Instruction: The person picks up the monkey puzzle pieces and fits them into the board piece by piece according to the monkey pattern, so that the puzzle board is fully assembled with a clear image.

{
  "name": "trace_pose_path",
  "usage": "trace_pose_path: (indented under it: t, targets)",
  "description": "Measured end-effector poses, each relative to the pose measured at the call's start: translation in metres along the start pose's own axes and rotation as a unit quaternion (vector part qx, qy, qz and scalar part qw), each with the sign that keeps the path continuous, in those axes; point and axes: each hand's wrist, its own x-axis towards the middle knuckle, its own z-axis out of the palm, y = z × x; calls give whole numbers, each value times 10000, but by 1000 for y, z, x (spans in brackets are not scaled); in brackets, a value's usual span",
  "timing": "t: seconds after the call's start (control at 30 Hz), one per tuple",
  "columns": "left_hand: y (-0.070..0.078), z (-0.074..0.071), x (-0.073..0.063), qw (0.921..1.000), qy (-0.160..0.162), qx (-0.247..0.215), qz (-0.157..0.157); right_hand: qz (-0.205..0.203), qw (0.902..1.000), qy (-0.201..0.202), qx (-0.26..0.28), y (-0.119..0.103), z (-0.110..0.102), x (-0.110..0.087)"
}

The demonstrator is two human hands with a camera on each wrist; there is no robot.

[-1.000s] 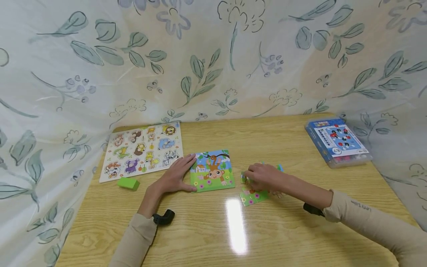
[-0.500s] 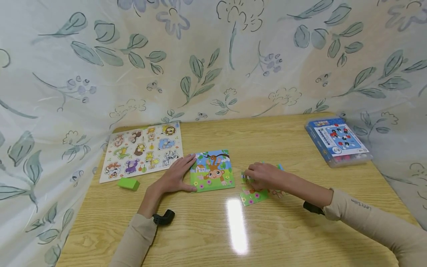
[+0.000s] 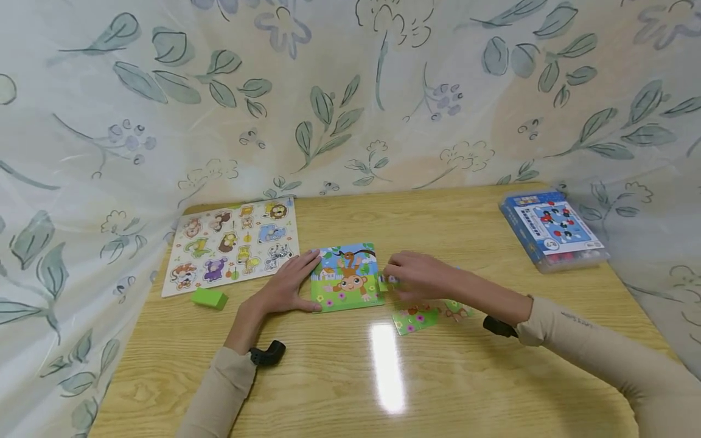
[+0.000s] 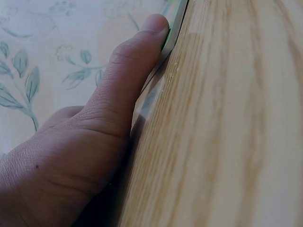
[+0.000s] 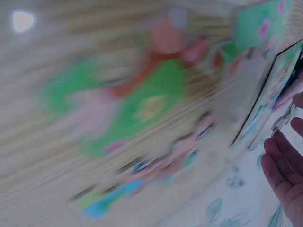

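A square monkey jigsaw [image 3: 347, 283] lies on the table. At its left side my left hand [image 3: 282, 289] rests with fingers extended and thumb by the lower-left corner; the left wrist view shows that thumb [image 4: 130, 71] against the jigsaw's edge. My right hand [image 3: 418, 277] pinches a small jigsaw piece [image 3: 385, 283] close to the right edge of the monkey picture. Beneath and beside that hand lie loose pieces, among them a green flowered piece [image 3: 414, 320] and a piece with brown [image 3: 457, 311]. Motion blurs the loose pieces [image 5: 156, 99] in the right wrist view.
An animal puzzle board [image 3: 231, 246] lies at the back left, with a green block [image 3: 209, 298] in front of it. A clear-sided blue box [image 3: 553, 231] sits at the back right. Floral cloth [image 3: 350, 91] hangs behind the wooden table [image 3: 306, 377].
My right hand has lifted a piece from the loose ones and moved left with it, toward the monkey jigsaw. The left hand stays in place.
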Motion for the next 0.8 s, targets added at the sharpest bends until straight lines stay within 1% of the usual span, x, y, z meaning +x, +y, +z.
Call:
trace_pose_path:
  t: [0.07, 0.2, 0.3, 0.43, 0.5, 0.63, 0.73, 0.8]
  targets:
    - [0, -1, 1, 10000, 28, 9, 53, -55, 10000, -68, 28, -4, 1, 14]
    - [0, -1, 1, 9999, 68, 28, 89, -242, 9997, -54, 52, -11, 8, 42]
    - [1, -1, 0, 10000, 11, 24, 28, -332, 9990, -85, 277, -13, 14, 61]
    - [2, 1, -3, 10000, -71, 22, -22, -424, 9969, -224, 629, -13, 23, 81]
    - [1, 1, -3, 10000, -50, 43, -14, -500, 9960, -183, 721, -12, 26, 90]
    - [0, -1, -2, 10000, -43, 19, -68, -600, 9936, 27, 961, -9, 30, 103]
    - [-1, -2, -1, 10000, -64, -5, -77, -587, 9919, 45, 1127, -7, 32, 108]
    - [-1, -3, 0, 10000, -47, 27, -47, -566, 9921, 47, 1121, -6, 34, 109]
